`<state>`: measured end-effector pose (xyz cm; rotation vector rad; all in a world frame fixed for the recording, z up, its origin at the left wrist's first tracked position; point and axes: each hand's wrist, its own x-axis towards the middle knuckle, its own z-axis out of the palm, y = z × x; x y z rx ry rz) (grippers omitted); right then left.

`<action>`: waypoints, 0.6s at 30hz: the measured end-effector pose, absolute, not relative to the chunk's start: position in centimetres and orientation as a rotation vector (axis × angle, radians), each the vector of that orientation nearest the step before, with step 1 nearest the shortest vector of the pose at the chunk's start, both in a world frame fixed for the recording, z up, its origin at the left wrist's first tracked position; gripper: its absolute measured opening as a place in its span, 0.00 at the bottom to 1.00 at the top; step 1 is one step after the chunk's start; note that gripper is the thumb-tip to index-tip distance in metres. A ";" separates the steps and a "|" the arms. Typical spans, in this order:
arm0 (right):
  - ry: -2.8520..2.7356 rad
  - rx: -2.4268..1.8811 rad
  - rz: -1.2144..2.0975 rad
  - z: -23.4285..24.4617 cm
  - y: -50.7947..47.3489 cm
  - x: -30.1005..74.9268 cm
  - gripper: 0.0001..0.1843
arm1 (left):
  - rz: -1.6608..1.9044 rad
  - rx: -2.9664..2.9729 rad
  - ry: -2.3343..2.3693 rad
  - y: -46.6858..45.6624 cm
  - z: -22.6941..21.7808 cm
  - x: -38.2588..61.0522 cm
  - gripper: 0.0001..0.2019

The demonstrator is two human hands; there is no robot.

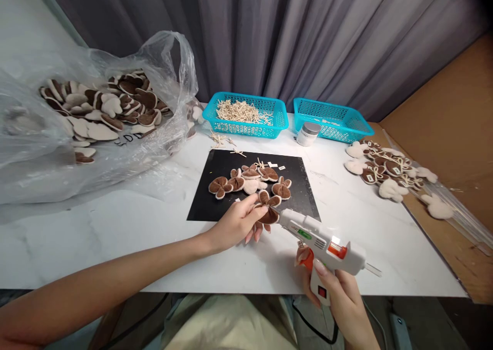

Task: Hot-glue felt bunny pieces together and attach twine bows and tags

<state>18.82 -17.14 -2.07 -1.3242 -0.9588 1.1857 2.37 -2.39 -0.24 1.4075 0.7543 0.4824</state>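
My left hand (pixel 239 224) pinches a brown and cream felt piece (pixel 268 206) at the near edge of a black mat (pixel 227 206). My right hand (pixel 339 293) grips a white glue gun (pixel 323 244) with an orange trigger; its nozzle touches the held felt piece. Several more brown felt pieces (pixel 250 180) lie together on the mat just beyond my fingers.
A clear plastic bag (pixel 88 118) full of felt pieces lies at the left. Two turquoise baskets (pixel 246 114) (pixel 331 120) stand at the back, one holding pale string bows. A small jar (pixel 308 133) stands by them. Finished pieces (pixel 389 172) are piled at the right.
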 end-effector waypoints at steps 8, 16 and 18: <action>-0.991 -1.286 1.213 -1.8 -17.0 18.7 0.15 | 0.453 1.365 0.682 -2.2 -0.4 1.9 0.12; -0.969 -1.257 1.238 -1.8 -17.0 18.7 0.14 | 0.418 1.377 0.691 -2.2 0.0 1.9 0.12; -0.966 -1.260 1.234 -1.8 -17.0 18.6 0.14 | 0.407 1.384 0.687 -2.2 0.1 1.9 0.12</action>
